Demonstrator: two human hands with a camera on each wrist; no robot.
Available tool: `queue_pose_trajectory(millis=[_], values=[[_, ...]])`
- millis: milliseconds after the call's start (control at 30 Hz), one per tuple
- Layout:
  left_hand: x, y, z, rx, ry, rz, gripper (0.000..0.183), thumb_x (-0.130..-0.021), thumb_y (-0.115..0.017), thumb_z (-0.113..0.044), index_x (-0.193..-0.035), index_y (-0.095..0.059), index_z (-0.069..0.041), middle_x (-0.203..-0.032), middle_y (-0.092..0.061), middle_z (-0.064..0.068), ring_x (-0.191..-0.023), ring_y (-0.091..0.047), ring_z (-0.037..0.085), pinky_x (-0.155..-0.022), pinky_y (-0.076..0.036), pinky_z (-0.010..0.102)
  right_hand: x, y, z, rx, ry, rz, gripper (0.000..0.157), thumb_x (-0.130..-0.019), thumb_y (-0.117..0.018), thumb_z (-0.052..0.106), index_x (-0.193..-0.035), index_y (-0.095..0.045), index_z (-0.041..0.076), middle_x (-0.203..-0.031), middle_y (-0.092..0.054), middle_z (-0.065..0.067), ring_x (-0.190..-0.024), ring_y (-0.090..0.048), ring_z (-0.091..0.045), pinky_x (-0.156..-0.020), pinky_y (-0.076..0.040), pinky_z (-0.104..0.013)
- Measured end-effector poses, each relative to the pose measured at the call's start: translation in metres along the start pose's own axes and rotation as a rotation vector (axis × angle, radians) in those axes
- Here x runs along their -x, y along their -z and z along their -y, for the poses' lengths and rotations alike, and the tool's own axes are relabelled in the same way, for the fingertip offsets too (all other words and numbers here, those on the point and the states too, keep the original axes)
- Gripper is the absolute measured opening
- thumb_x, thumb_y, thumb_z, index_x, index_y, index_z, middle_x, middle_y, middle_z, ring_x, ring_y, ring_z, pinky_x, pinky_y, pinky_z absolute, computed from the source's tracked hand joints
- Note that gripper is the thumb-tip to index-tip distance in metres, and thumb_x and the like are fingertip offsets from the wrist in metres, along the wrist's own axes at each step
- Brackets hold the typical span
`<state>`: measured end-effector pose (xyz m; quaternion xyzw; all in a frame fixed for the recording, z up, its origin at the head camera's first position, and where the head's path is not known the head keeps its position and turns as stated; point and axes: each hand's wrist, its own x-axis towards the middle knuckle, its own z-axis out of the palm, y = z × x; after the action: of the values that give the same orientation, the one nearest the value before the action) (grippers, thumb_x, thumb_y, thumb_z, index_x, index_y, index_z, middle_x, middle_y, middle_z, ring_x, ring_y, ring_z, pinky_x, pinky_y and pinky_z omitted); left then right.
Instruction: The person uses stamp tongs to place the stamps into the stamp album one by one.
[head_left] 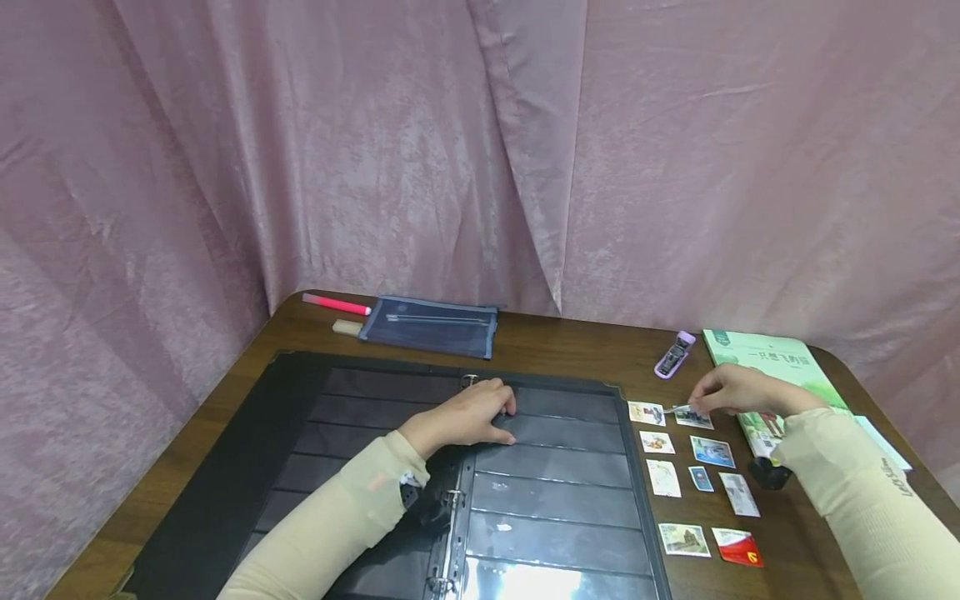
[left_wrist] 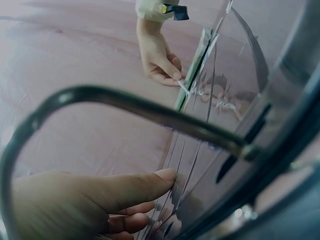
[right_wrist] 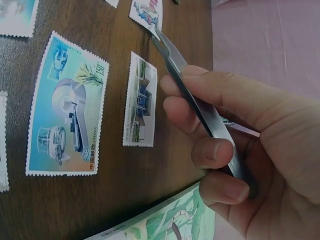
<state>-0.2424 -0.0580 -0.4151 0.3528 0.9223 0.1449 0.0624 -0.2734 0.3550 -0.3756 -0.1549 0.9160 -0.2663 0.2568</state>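
My right hand (head_left: 738,390) holds a pair of curved metal tweezers (right_wrist: 212,117) between thumb and fingers. The tweezers' tips meet the edge of a small stamp (head_left: 645,412) at the top left of the loose stamps; whether they grip it cannot be told. Just below the hand lies another stamp (right_wrist: 140,100) with a building on it. A black stamp album (head_left: 555,462) lies spread on the table, with clear strip pockets and metal rings. Over its upper middle, my left hand (head_left: 465,414) rests on the page beside the rings, thumb extended (left_wrist: 135,187) and fingers loosely bent.
Several more stamps (head_left: 712,452) lie in rows right of the album. Behind them are a purple clip-like object (head_left: 674,355) and a green book (head_left: 780,358). A blue mesh pouch (head_left: 435,327) and a red pen (head_left: 336,305) lie at the back left, before a pink curtain (head_left: 420,150).
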Motion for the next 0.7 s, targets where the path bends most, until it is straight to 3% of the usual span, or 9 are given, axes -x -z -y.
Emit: queue_pose_trajectory(millis=[367,700], values=[[-0.0002,0.0005,0.0011,-0.014,-0.004,0.008,0.037,-0.074,-0.069,-0.041,-0.095,-0.053,-0.014,-0.087,-0.047,-0.004,-0.081,-0.042,0.009,-0.079,-0.037,0.026,0.0000,-0.0016,0.0064,-0.015,0.004,0.007,0.020,-0.084,-0.059,0.017,-0.091,-0.066,-0.001,-0.071,-0.061,-0.008,-0.046,-0.037,-0.001,-0.044,-0.034,-0.019],[-0.0010,-0.0025,0.0039,-0.028,-0.016,-0.020,0.038,-0.073,-0.070,-0.044,-0.092,-0.049,-0.019,-0.084,-0.044,-0.007,-0.081,-0.038,0.009,-0.075,-0.028,0.024,0.0000,-0.0037,0.0060,-0.003,0.010,-0.007,0.021,-0.084,-0.060,0.020,-0.089,-0.067,0.001,-0.073,-0.063,-0.008,-0.049,-0.040,-0.002,-0.046,-0.036,-0.019]])
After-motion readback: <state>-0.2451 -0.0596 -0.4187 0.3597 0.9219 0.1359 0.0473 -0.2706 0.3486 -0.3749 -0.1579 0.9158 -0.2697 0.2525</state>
